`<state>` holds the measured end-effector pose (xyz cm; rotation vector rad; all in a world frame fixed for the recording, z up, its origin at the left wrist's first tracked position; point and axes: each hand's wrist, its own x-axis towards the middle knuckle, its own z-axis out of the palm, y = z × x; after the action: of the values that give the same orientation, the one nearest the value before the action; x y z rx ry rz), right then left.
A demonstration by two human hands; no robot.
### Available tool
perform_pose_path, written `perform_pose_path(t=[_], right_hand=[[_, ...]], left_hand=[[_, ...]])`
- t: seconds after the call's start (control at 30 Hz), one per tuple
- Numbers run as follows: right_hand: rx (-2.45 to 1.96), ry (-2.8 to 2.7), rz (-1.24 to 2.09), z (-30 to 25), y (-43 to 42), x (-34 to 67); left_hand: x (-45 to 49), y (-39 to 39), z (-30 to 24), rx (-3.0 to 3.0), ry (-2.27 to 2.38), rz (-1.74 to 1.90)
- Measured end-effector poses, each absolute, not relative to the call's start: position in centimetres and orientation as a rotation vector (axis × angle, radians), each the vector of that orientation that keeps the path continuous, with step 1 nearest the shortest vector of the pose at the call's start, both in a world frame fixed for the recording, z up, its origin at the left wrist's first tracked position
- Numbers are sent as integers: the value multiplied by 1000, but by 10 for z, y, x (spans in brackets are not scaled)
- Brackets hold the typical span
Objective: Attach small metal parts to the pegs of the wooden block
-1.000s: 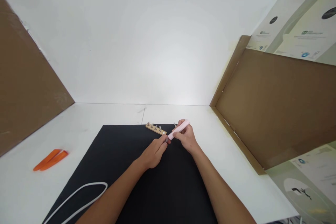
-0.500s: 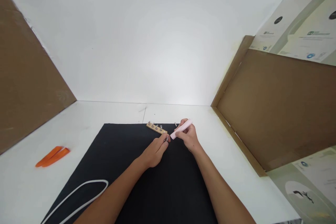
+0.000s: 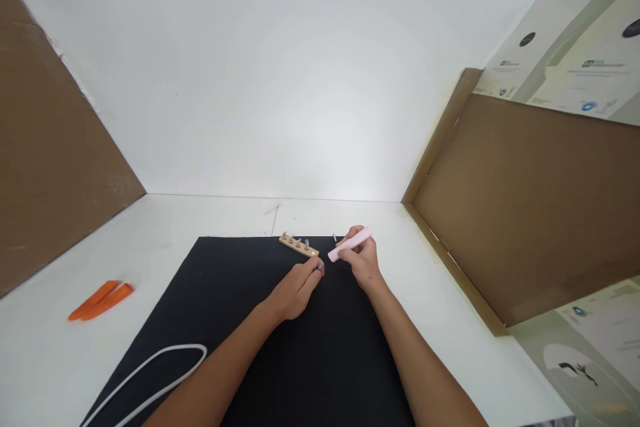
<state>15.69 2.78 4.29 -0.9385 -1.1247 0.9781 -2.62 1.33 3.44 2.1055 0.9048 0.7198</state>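
Pinching inward, the left hand (image 3: 295, 291) lies palm down with its fingers (image 3: 311, 272) curled closely together, and a small metal piece (image 3: 319, 268) shows at their tips, held between them. It is too small to tell what kind of part it is. The right hand (image 3: 363, 259) is closed firmly around a pale pink plastic stick (image 3: 350, 245), which runs slantwise through the grip. The stick's lower end points toward the left fingertips and stops just short of them, while its upper end sticks out beyond the right hand's knuckles. The left forearm (image 3: 220, 355) and right forearm (image 3: 425, 363) rise from the bottom of the view and angle in toward each other, wrists slightly bent, with the hands close together but not touching.

Under both hands spreads a black mat (image 3: 325, 360). Just beyond the left fingertips lies a narrow wooden strip (image 3: 299, 245) with a row of metal screws standing in it, and a single small screw (image 3: 335, 238) stands just beyond the right fingers. Well behind the left hand, a white cable (image 3: 150, 379) curves across the mat's near corner. Farther left of the fingers, two orange plastic strips (image 3: 101, 301) lie side by side on a white tabletop (image 3: 225, 217). Brown cardboard panels (image 3: 520, 207) stand well to the right of the hands.
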Motion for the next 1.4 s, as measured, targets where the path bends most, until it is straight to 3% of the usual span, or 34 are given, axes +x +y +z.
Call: perform_pose_path(t=[1.4], right_hand=[[-973, -1121, 974, 40, 30, 154]], left_hand=[[-24, 15, 33, 2118, 896, 725]])
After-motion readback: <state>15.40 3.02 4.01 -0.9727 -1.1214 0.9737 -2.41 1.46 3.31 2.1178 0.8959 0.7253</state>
